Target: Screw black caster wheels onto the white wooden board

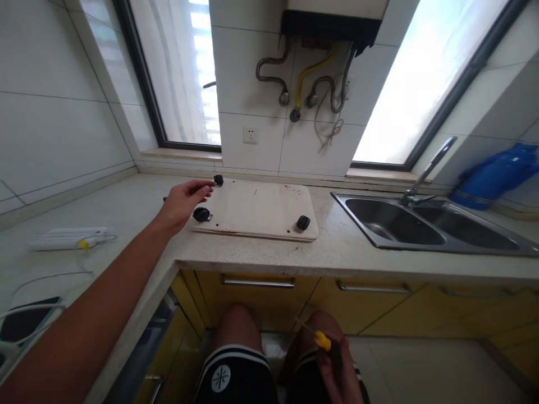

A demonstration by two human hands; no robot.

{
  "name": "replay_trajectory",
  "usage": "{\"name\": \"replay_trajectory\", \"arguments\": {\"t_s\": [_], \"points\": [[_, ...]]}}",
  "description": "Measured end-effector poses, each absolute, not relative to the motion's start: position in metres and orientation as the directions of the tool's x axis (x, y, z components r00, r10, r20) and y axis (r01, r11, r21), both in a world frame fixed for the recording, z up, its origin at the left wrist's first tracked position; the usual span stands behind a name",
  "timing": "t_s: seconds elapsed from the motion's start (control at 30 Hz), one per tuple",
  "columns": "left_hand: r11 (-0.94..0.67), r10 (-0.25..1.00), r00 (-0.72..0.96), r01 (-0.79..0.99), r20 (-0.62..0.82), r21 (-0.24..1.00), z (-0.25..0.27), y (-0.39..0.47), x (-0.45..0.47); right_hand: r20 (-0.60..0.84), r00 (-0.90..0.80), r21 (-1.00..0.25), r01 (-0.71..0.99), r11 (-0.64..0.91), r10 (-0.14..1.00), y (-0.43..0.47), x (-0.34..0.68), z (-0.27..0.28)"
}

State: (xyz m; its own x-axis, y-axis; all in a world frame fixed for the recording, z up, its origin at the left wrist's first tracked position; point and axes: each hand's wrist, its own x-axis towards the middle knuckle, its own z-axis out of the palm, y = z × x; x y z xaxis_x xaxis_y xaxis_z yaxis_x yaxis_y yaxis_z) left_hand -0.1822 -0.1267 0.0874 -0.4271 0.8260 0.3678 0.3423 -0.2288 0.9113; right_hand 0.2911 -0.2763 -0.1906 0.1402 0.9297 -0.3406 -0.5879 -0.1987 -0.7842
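Note:
A pale wooden board (261, 207) lies flat on the countertop, with black caster wheels on its upper face: a far left caster (218, 180), a near left caster (201, 214) and a near right caster (303, 223). My left hand (185, 203) is over the board's left end, thumb and fingers pinched together. Its fingertips come up to the far left caster; whatever they hold is too small to make out. Low by my right knee, my right hand (339, 373) grips a screwdriver (323, 340) with a yellow and black handle, its thin shaft pointing up and left.
To the right is a double steel sink (396, 221) with a tall faucet (429, 168), then a blue bundle (492, 177). White boxy items with a cable (69, 238) lie on the left counter. Yellow drawers (256, 300) with metal handles stand before my knees.

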Motion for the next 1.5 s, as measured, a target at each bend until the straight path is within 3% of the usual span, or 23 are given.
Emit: {"name": "replay_trajectory", "arguments": {"t_s": [0.03, 0.1, 0.17, 0.27, 0.53, 1.03, 1.23, 1.5], "points": [[-0.320, 0.856, -0.352, 0.215, 0.378, 0.923, 0.091, -0.131, -0.157, -0.344, 0.133, -0.781, -0.590, -0.205, 0.929, -0.278, 0.288, -0.184], [-0.342, 0.922, -0.199, -0.012, 0.333, 0.940, 0.093, -0.146, -0.110, -0.330, 0.107, -0.785, -0.583, -0.210, 0.938, -0.285, 0.279, -0.167], [-0.269, 0.963, -0.078, -0.172, 0.259, 0.948, 0.092, -0.164, -0.071, -0.287, 0.083, -0.796, -0.575, -0.189, 0.954, -0.295, 0.268, -0.148], [-0.154, 0.983, 0.062, -0.244, 0.173, 0.958, 0.087, -0.187, -0.037, -0.197, 0.062, -0.810, -0.573, -0.126, 0.978, -0.311, 0.255, -0.119], [-0.079, 0.967, 0.226, -0.178, 0.119, 0.981, 0.084, -0.213, -0.016, 0.016, -0.036, -0.835, -0.551, -0.007, 0.999, -0.340, 0.244, -0.076], [-0.036, 0.948, 0.310, -0.120, 0.072, 0.992, 0.082, -0.226, -0.005, -0.010, 0.020, -0.879, -0.477, 0.000, 1.000, -0.350, 0.224, -0.053], [-0.113, 0.937, 0.327, -0.047, 0.123, 0.992, 0.087, -0.226, -0.005, 0.022, 0.012, -0.903, -0.428, 0.024, 1.000, -0.348, 0.226, -0.064], [-0.250, 0.910, 0.360, 0.083, 0.205, 0.965, 0.092, -0.224, -0.006, 0.189, 0.033, -0.949, -0.252, 0.191, 0.981, -0.339, 0.241, -0.076]]}}
